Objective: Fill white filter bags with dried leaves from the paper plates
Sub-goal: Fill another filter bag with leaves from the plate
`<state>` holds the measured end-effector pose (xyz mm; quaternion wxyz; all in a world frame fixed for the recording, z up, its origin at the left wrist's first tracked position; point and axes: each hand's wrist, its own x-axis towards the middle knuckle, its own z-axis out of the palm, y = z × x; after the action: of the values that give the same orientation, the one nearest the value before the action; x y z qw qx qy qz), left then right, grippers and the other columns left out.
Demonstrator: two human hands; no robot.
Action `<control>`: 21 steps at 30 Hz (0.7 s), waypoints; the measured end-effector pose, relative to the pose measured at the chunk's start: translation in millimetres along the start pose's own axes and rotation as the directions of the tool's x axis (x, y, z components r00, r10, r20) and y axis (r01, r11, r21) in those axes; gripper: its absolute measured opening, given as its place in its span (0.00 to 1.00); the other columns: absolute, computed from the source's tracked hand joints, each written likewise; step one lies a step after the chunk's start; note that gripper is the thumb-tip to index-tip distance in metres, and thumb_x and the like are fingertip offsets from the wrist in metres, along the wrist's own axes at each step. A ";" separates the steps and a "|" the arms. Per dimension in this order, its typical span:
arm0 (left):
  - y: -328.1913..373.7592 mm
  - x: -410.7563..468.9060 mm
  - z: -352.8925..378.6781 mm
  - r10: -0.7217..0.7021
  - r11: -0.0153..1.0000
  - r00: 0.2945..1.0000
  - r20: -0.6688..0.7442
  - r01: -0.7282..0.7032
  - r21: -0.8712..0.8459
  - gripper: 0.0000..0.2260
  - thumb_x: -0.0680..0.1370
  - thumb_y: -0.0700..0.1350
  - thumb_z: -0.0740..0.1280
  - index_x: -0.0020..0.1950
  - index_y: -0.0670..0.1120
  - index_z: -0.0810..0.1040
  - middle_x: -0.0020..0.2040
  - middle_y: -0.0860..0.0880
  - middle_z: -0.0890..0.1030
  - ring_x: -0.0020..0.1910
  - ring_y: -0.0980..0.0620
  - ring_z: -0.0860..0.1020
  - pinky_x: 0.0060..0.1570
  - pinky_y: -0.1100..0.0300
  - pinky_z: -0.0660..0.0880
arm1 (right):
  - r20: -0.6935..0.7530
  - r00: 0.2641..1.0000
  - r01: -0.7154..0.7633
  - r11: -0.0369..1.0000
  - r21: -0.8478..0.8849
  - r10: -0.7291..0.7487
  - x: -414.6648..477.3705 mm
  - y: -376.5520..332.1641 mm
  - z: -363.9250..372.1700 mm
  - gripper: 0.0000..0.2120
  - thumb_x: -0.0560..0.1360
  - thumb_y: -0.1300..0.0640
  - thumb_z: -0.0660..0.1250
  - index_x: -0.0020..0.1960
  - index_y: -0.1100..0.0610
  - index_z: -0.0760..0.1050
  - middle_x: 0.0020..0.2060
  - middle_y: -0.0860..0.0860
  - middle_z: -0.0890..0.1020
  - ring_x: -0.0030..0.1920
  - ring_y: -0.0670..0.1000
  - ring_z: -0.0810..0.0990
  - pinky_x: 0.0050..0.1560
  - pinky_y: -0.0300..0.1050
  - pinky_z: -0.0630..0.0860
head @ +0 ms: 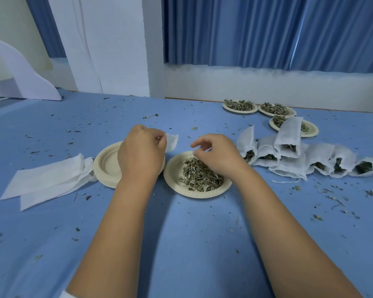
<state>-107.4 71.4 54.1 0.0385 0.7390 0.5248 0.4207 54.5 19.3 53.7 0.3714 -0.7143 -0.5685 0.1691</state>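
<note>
My left hand (141, 152) pinches a white filter bag (171, 141) above a stack of empty paper plates (107, 163); most of the bag is hidden behind the hand. My right hand (215, 157) hovers with loosely curled fingers over a paper plate (172, 179) that holds a heap of dried leaves (199, 176). I cannot tell whether its fingertips hold any leaves. Empty filter bags (45, 179) lie flat to the left of the plate stack.
Several filled filter bags (289, 155) lie in a row at the right. Behind them stand three more plates of dried leaves (239, 106). Leaf crumbs are scattered over the blue table (192, 233). A white pillar and blue curtains stand at the back.
</note>
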 end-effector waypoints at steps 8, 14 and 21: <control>0.2 -5.9 25.6 -0.084 0.996 0.953 0.290 0.080 0.024 0.09 0.78 0.47 0.65 0.46 0.50 0.85 0.34 0.49 0.80 0.39 0.45 0.78 0.32 0.59 0.69 | 0.190 0.978 0.010 0.895 -0.447 0.084 -4.8 14.4 8.0 0.24 0.72 0.44 0.73 0.67 0.48 0.75 0.63 0.51 0.77 0.64 0.54 0.73 0.57 0.43 0.69; -5.5 -5.6 28.9 -0.147 0.973 0.941 0.306 0.193 -0.125 0.09 0.76 0.48 0.69 0.54 0.51 0.83 0.49 0.53 0.84 0.52 0.52 0.80 0.46 0.61 0.73 | 0.116 0.993 0.038 0.919 -0.392 0.009 -4.4 13.2 15.5 0.13 0.74 0.56 0.72 0.58 0.49 0.81 0.53 0.51 0.82 0.54 0.51 0.78 0.44 0.40 0.67; -3.7 -6.4 25.7 -0.169 0.946 0.946 0.278 0.235 -0.225 0.02 0.75 0.48 0.70 0.45 0.52 0.83 0.40 0.55 0.81 0.45 0.53 0.80 0.45 0.59 0.74 | 0.107 0.994 0.034 0.898 -0.440 0.015 -3.1 15.7 12.4 0.19 0.74 0.52 0.73 0.64 0.49 0.77 0.60 0.52 0.77 0.61 0.54 0.74 0.50 0.42 0.68</control>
<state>-93.7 77.7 32.0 0.2435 0.7177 0.5304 0.3798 56.1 19.3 33.5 0.1698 -0.7668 -0.6148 0.0724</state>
